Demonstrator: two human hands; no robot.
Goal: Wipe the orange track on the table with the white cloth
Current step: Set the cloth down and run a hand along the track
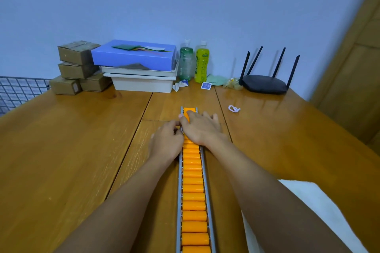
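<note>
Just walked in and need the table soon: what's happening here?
A person has both hands at the far end of the orange track on the table: the right hand lies across its rollers, the left hand sits against its left rail. The white cloth lies at the near right, in neither hand; no wiping is under way.

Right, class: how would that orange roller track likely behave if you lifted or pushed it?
Probably stiff: its straight grey side rails suggest the orange roller track lifts as one piece. Being long and narrow, it may pivot if pushed at one end. The round rollers likely spin under pressure.
</note>
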